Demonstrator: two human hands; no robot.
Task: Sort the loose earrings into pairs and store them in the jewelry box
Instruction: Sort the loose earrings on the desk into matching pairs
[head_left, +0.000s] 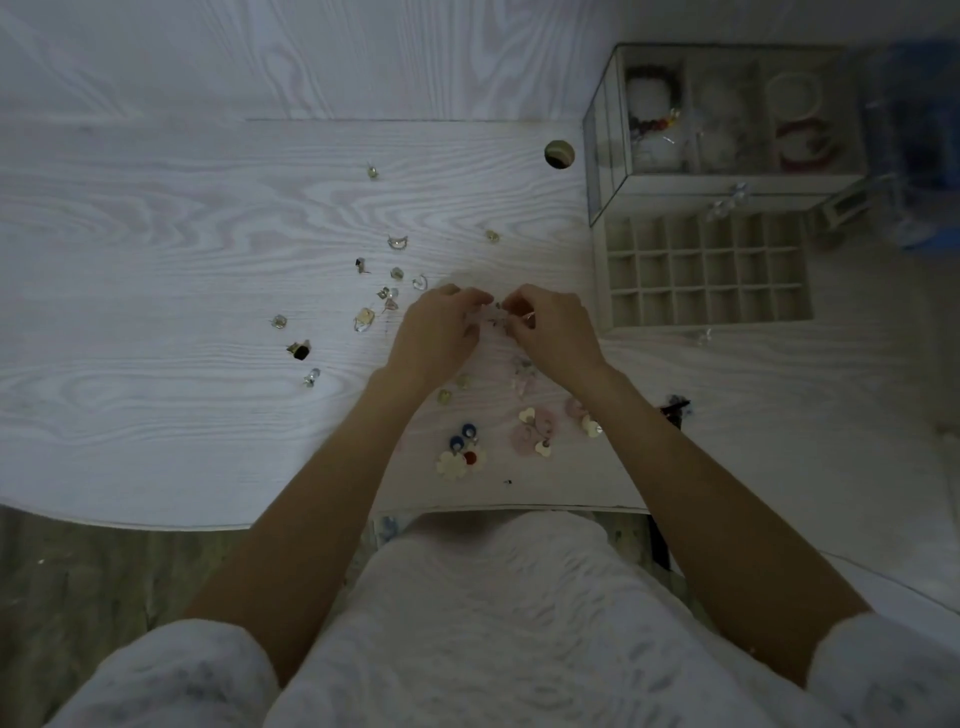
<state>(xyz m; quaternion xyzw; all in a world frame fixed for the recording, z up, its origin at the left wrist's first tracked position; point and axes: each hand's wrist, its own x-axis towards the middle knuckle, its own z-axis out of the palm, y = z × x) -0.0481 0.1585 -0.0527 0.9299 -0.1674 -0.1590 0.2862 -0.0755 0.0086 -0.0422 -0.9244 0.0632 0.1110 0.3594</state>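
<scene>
My left hand (441, 330) and my right hand (553, 330) meet over the middle of the desk, fingertips pinched together on a small pale, clear earring (496, 317) held between them. Several loose earrings (374, 291) lie scattered to the left of my hands. Near the front edge lie a blue, red and cream flower pair (464, 453) and pink disc earrings (535, 431). The jewelry box (727, 176) stands at the right, its gridded drawer (706, 270) pulled out with its visible cells empty.
The white wood-grain desk (156, 312) has a round cable hole (559, 154) near the box. The box's glass top holds bracelets and beads. A blue blurred object (919, 135) sits at the far right. A small dark item (675, 408) lies by my right forearm.
</scene>
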